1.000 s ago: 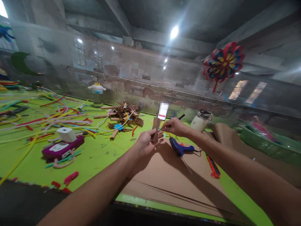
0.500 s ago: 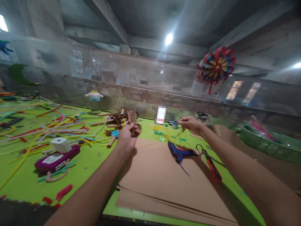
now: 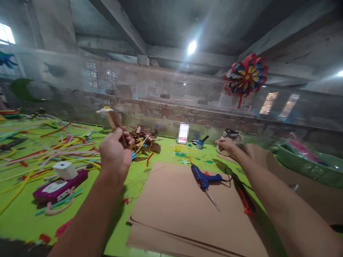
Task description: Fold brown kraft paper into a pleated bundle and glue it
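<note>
My left hand is raised above the green table, closed round a brown folded cardboard piece that sticks up from the fist. My right hand is stretched to the far right side and rests at a small white jug with a dark lid; its fingers look curled, and what they hold, if anything, is not visible. Between my arms lie brown cardboard sheets with a blue glue gun on them.
A pile of brown cardboard scraps sits behind my left hand. Coloured pipe cleaners cover the left of the table, near a purple device with a white block. A red cutter, a green basket and a mesh wall with a pinwheel are on the right.
My left hand has lifted and swung left with the cardboard piece. My right hand has moved right, away from the cardboard piece, to the white jug.
</note>
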`<state>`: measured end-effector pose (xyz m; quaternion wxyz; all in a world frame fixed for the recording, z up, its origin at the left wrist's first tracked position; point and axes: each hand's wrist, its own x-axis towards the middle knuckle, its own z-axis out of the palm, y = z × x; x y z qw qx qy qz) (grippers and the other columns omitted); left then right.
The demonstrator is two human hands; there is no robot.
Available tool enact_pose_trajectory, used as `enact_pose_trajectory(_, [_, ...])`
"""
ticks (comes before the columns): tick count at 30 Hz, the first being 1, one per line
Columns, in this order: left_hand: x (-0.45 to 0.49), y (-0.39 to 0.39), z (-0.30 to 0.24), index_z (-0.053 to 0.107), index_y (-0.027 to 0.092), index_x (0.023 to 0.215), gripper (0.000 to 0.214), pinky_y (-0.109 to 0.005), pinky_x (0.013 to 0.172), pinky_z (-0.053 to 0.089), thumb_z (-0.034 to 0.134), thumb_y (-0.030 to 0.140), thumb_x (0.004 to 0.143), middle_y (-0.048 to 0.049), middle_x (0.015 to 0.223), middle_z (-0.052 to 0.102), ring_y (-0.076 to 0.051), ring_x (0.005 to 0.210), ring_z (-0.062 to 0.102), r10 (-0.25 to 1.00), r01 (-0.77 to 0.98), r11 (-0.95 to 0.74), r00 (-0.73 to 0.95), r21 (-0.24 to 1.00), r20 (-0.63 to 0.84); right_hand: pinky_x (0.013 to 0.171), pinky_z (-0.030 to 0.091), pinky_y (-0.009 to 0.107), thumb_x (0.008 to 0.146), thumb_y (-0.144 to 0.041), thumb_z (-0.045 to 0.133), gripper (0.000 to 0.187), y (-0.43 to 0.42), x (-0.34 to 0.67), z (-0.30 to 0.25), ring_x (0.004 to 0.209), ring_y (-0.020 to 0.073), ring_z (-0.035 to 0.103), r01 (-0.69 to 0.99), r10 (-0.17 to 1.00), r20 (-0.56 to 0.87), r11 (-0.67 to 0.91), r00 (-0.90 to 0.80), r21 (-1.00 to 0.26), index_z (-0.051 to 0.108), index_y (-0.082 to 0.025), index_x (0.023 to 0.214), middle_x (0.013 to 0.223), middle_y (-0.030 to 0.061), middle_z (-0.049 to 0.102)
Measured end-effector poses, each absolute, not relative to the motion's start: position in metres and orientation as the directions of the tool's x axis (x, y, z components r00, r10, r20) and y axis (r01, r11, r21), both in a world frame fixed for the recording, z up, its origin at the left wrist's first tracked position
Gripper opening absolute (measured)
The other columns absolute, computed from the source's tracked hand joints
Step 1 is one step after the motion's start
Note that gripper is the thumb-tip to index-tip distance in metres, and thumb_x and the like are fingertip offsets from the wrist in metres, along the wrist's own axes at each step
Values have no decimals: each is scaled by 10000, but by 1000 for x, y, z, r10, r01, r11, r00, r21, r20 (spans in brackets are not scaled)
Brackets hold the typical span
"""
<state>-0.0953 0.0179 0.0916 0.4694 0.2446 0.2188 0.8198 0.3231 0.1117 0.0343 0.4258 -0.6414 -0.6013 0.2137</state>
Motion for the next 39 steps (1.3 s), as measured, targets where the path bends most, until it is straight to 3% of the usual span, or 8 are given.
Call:
enact_pose_trajectory(4, [-69, 10, 83, 546, 88, 742, 187, -168, 439, 406, 396, 60, 851, -7, 546, 504, -68, 478, 484, 994, -683, -95, -24, 724, 108, 638, 440, 281, 567, -133, 698, 143, 103, 273, 42, 652, 193, 584, 665, 960, 261, 131, 99, -735, 598, -135, 464, 538, 64, 611])
enact_pose_trajectory(7, [-49, 8, 71, 561, 75, 780, 181, -236, 552, 501, 398, 73, 858, -27, 557, 540, -97, 527, 548, 990, -681, 30, 119, 731, 70, 745, 446, 286, 669, -264, 671, 108, 70, 211, 49, 786, 193, 596, 637, 953, 303, 237, -5, -734, 696, -161, 652, 754, 64, 683])
enact_pose_trajectory(11, [-35, 2, 61, 562, 78, 783, 163, -273, 623, 531, 418, 93, 857, -57, 586, 587, -136, 601, 609, 990, -672, 41, 125, 739, 59, 759, 479, 316, 711, -368, 654, 244, 5, 129, 43, 842, 179, 597, 150, 899, 272, 339, -344, -929, 705, -189, 870, 936, 79, 686])
enact_pose_trajectory(16, [-30, -2, 53, 564, 75, 791, 149, -290, 660, 538, 433, 101, 856, -61, 597, 594, -145, 612, 623, 985, -683, 98, 169, 723, 27, 552, 429, 241, 630, -371, 724, 276, -29, 89, 14, 592, 120, 580, -81, 945, 151, 133, -291, -988, 646, -127, 733, 699, 52, 664])
enact_pose_trajectory(24, [-38, 17, 43, 556, 73, 807, 177, -243, 575, 514, 392, 94, 871, -61, 602, 568, -110, 556, 565, 947, -709, 294, 306, 641, -96, 432, 301, 191, 790, -300, 532, 247, -76, 109, -8, 427, 69, 428, 383, 941, 160, 271, -299, -883, 629, -126, 644, 465, -21, 525])
enact_pose_trajectory(28, [-41, 25, 38, 547, 78, 799, 176, -228, 561, 499, 386, 86, 870, -55, 605, 552, -103, 548, 546, 953, -714, 284, 284, 640, -107, 445, 275, 172, 799, -168, 468, 227, -122, 97, -12, 485, 63, 442, 585, 840, 141, 475, -524, -658, 616, -131, 631, 552, -4, 590])
enact_pose_trajectory(33, [-46, 27, 38, 542, 79, 809, 158, -200, 515, 460, 393, 84, 864, -61, 643, 543, -97, 553, 527, 925, -655, 335, 365, 677, -105, 404, 237, 211, 772, -243, 544, 149, -149, 68, -35, 424, 98, 471, 711, 720, -58, 665, -692, -228, 647, -169, 693, 543, 14, 627])
enact_pose_trajectory(39, [-51, 21, 46, 557, 47, 845, 148, -159, 449, 378, 419, 99, 856, -45, 628, 491, -83, 547, 491, 844, -589, 389, 536, 708, -18, 380, 264, 211, 772, -308, 586, 166, -159, 59, -55, 406, 124, 501, 714, 718, -143, 607, -681, -350, 666, -198, 675, 483, 9, 605])
